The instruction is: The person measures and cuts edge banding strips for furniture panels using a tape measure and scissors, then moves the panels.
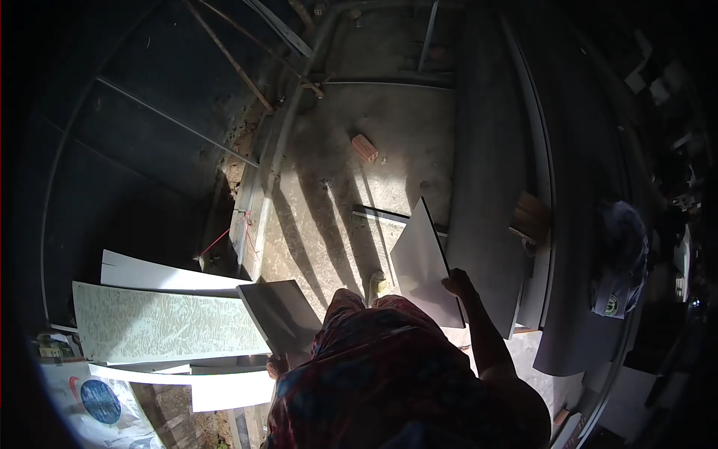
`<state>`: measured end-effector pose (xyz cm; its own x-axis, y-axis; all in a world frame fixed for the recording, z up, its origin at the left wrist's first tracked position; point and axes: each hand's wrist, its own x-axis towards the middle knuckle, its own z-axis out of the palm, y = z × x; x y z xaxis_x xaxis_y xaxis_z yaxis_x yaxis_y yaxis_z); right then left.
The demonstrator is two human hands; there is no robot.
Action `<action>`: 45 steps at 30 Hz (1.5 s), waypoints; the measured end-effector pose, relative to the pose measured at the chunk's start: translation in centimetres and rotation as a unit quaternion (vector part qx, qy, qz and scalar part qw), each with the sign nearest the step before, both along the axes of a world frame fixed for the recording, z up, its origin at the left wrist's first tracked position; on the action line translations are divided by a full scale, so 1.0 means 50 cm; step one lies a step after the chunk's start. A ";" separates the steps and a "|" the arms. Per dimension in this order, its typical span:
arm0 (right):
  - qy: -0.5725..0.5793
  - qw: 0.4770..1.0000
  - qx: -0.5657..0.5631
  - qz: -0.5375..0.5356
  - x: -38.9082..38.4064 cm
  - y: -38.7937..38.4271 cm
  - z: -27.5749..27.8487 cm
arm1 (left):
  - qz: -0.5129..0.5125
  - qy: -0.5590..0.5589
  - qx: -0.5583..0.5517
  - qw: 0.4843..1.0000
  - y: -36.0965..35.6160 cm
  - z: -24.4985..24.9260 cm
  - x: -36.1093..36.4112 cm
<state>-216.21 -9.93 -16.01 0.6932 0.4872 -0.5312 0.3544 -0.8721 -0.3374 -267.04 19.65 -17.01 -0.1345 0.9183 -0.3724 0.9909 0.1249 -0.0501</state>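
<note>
My right hand [458, 285] is closed on the long edge of a flat, pale grey panel [420, 266] with a dark rim, held tilted on my right side. On my other side, my left hand [277, 365] grips the lower edge of a second grey panel [283, 316], also tilted. Its fingers are partly hidden by the panel and my clothing. Between the two panels, part of my foot [378, 283] shows on the floor.
A red hollow brick [364, 147] lies on the concrete floor [336, 112], beyond a thin dark strip [381, 215]. A patterned sheet [168, 322] and white boards are at left. Long dark sheets [486, 187] lie along the right, with a wooden block [529, 215] on them.
</note>
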 end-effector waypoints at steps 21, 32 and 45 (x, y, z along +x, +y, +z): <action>-0.058 0.996 -0.028 -0.063 0.440 0.403 0.107 | -0.129 -0.049 0.007 0.990 0.573 -0.090 0.493; -0.031 0.992 0.005 -0.125 0.698 0.547 0.143 | -0.212 -0.063 0.025 0.975 0.769 0.083 0.870; -0.018 0.998 0.002 -0.065 1.067 0.603 0.059 | -0.164 -0.064 0.016 0.984 0.887 0.117 1.277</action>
